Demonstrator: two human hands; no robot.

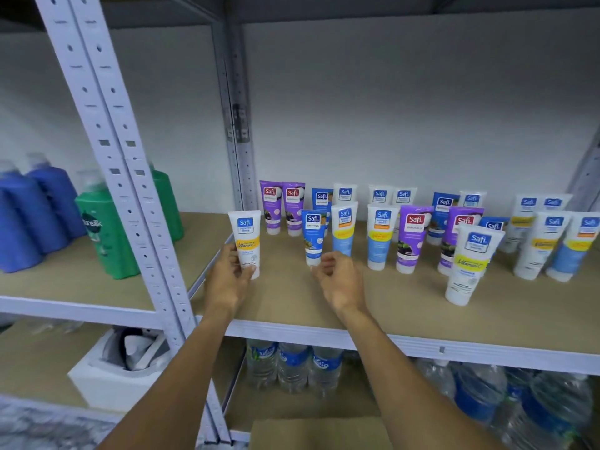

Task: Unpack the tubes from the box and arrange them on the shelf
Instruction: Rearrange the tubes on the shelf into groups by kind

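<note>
Several Safi tubes stand cap-down on the brown shelf (292,300), in white, blue and purple. My left hand (227,280) grips a white tube with a yellow band (246,238) at the shelf's left end, upright on the board. My right hand (337,280) hovers with loosely curled fingers just in front of a blue tube (313,237), holding nothing. Another white and yellow tube (469,264) stands alone nearer the front on the right. The cardboard box (318,433) shows at the bottom edge.
A grey slotted upright (130,190) splits the shelving on the left. Blue bottles (29,216) and green bottles (107,232) fill the left bay. Water bottles (292,368) and a white foam box (110,375) sit on the shelf below.
</note>
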